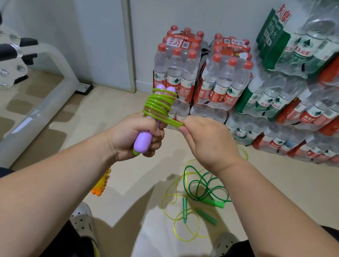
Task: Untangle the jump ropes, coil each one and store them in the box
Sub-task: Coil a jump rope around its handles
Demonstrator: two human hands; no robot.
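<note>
My left hand [134, 134] grips two purple handles [142, 142] held upright side by side. A light green rope [159, 104] is wound in several turns around their upper part. My right hand [208, 143] pinches the loose end of that rope just right of the coil and holds it taut. On the floor below lies a tangle of a dark green rope [203, 188] with green handles [206, 216] and a thin yellow-green rope [174, 221]. An orange and yellow rope bundle [102, 184] peeks out under my left forearm. No box is in view.
Shrink-wrapped packs of water bottles [222, 79] are stacked along the wall at the back and right. A white exercise machine [29, 76] stands at the left. My feet in grey perforated clogs [82, 218] rest on the beige floor on either side of the ropes.
</note>
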